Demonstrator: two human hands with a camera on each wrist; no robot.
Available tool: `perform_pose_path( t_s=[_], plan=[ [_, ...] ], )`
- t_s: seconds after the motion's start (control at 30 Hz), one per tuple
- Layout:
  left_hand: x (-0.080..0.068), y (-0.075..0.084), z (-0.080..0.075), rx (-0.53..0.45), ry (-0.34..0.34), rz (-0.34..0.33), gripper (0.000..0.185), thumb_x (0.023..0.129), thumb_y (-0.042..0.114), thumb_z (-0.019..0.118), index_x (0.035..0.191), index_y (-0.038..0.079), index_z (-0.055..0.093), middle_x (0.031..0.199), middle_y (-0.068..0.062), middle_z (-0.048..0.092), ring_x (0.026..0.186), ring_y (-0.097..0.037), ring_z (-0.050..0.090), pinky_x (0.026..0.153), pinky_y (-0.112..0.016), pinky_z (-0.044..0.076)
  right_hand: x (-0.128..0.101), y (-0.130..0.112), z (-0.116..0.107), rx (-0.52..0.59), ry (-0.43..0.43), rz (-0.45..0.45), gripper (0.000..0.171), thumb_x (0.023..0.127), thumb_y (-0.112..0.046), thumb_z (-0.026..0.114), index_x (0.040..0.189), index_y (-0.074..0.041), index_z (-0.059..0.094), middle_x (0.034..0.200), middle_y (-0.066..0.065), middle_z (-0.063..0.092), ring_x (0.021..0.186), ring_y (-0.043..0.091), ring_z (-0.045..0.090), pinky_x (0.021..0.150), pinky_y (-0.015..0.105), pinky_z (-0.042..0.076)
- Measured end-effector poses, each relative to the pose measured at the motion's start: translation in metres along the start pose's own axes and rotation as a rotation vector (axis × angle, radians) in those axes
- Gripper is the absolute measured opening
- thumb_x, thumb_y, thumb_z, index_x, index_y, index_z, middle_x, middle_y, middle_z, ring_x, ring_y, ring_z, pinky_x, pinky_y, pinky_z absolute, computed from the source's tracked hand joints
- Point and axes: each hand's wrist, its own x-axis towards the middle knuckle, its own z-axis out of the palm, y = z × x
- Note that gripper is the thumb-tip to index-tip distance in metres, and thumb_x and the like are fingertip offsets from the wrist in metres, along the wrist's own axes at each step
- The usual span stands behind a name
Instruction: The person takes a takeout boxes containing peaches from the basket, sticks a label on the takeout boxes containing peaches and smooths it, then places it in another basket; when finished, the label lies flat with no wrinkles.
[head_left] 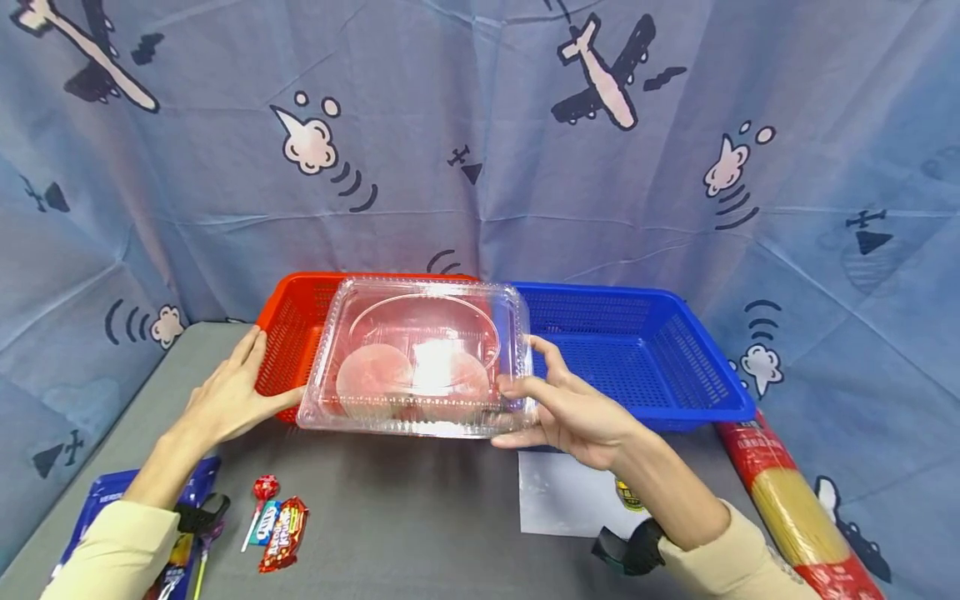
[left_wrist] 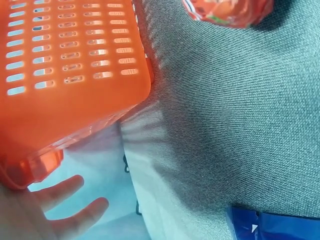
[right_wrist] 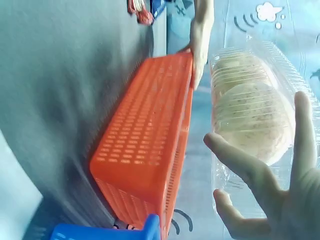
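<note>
My right hand (head_left: pixel 570 412) grips a clear plastic clamshell box (head_left: pixel 420 287) by its right end, holding it tilted above the baskets. Through the lid show two round pinkish items (head_left: pixel 374 375); their kind is unclear. In the right wrist view, fingers (right_wrist: pixel 250 172) spread across the box's side. My left hand (head_left: pixel 232 396) is at the left end of the red basket (head_left: pixel 292 333), with straight fingers at the rim and its thumb pointing toward the box's lower left corner. The left wrist view shows extended fingers (left_wrist: pixel 82 217) beside the basket's end, holding nothing.
A blue basket (head_left: pixel 630 367) stands to the right of the red one. A red-and-yellow pack of noodles (head_left: pixel 798 500) lies far right, white paper (head_left: pixel 555 496) in front. At left lie a lollipop (head_left: pixel 266 487), wrapped candy (head_left: pixel 285 537) and a blue pouch (head_left: pixel 108 492).
</note>
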Motion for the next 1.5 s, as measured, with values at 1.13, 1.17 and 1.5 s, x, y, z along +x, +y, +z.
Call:
perform_pose_path(
  t_s=[1.13, 1.17, 1.5],
  plan=[
    [-0.002, 0.007, 0.001, 0.025, -0.035, -0.057, 0.124, 0.085, 0.083, 0.053, 0.163, 0.004, -0.002, 0.173, -0.016, -0.005, 0.147, -0.058, 0.025, 0.099, -0.084, 0.033, -0.041, 0.129, -0.005, 0.086, -0.069, 0.124, 0.084, 0.097, -0.008, 0.057, 0.152, -0.026, -0.003, 0.137, 0.025, 0.037, 0.110, 0.030, 0.068, 0.086, 0.050, 0.062],
    [-0.002, 0.008, 0.001, 0.024, -0.037, -0.058, 0.124, 0.085, 0.083, 0.053, 0.163, 0.004, -0.002, 0.173, -0.016, -0.006, 0.147, -0.058, 0.025, 0.099, -0.084, 0.032, -0.040, 0.130, -0.005, 0.062, -0.045, 0.131, 0.084, 0.096, -0.008, 0.058, 0.152, -0.025, -0.002, 0.136, 0.025, 0.037, 0.108, 0.029, 0.068, 0.085, 0.049, 0.062],
    [-0.002, 0.007, 0.001, 0.016, -0.032, -0.060, 0.124, 0.084, 0.083, 0.054, 0.163, 0.005, -0.003, 0.173, -0.015, -0.007, 0.148, -0.058, 0.023, 0.100, -0.084, 0.031, -0.028, 0.135, -0.010, -0.075, 0.005, 0.182, 0.083, 0.096, -0.021, 0.065, 0.151, -0.014, 0.002, 0.133, 0.023, 0.044, 0.078, 0.029, 0.078, 0.064, 0.029, 0.063]
  ],
)
